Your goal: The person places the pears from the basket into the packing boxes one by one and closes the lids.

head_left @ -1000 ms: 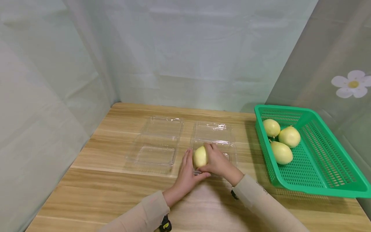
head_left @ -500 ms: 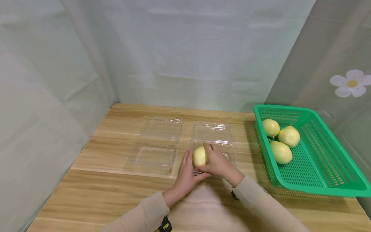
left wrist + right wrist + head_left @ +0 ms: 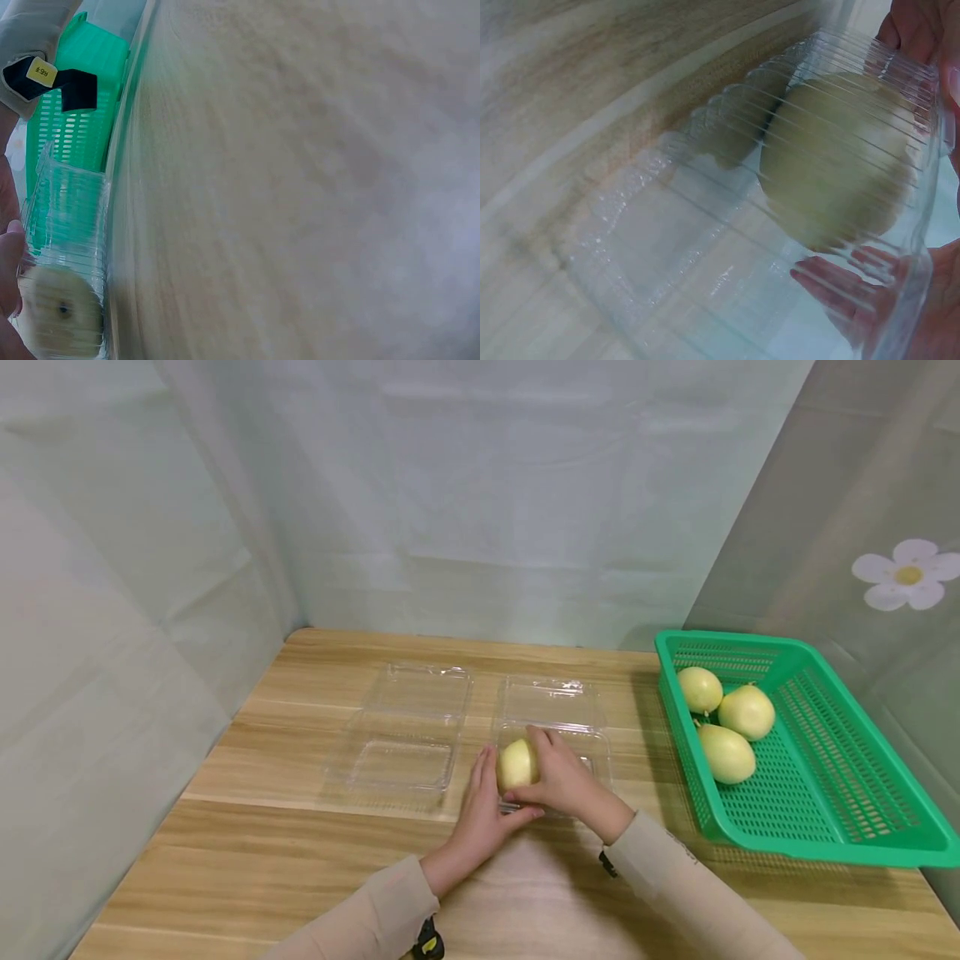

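In the head view my right hand [image 3: 562,781] grips a pale yellow melon [image 3: 517,766], fingers over its far right side and thumb at the near side. The melon sits in the left part of a clear plastic clamshell box [image 3: 597,745] whose lid [image 3: 551,702] lies folded back. My left hand [image 3: 483,814] rests along the box's left corner, fingers straight beside the melon, thumb stretched along the front edge. Through the ribbed wall in the right wrist view, the melon [image 3: 836,161] lies at one end of the box. The left wrist view shows its dark stem-end spot.
A second clear clamshell box [image 3: 401,760] lies opened out to the left on the wooden table [image 3: 300,852]. At the right stands a green basket [image 3: 806,852] with three melons [image 3: 727,753] at its left side. Pale curtains hang behind and to the sides.
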The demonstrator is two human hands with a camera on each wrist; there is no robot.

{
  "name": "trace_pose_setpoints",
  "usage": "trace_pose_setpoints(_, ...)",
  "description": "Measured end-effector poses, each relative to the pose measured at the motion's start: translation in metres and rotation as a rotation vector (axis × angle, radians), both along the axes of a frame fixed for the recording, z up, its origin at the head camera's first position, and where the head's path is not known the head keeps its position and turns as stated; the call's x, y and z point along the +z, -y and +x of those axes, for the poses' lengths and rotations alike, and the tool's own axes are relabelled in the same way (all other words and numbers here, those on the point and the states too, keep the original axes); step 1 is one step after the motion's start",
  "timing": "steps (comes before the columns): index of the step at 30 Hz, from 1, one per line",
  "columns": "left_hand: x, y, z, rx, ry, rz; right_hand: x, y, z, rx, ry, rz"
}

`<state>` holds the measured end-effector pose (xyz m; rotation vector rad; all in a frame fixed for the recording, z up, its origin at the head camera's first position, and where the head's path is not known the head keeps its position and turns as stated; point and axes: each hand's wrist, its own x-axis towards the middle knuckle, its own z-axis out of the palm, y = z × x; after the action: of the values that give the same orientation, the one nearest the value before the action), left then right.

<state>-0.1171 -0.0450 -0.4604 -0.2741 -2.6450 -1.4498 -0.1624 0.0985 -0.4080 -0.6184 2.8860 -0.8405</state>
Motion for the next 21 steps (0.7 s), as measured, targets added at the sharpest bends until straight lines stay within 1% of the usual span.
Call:
trace_pose_setpoints(8,-0.001,0.000,-0.001,-0.008,0.006,0.018,0.006,0.000,0.001,-0.027,0.000,0.023)
trace_pose_setpoints(14,0.000,0.001,-0.001,-0.018,0.003,0.025,0.010,-0.002,0.002,-0.024,-0.028,0.021)
trace_pose_setpoints(21,0.000,0.000,-0.002,-0.017,-0.006,0.016,0.017,-0.006,0.002,-0.021,-0.053,0.031)
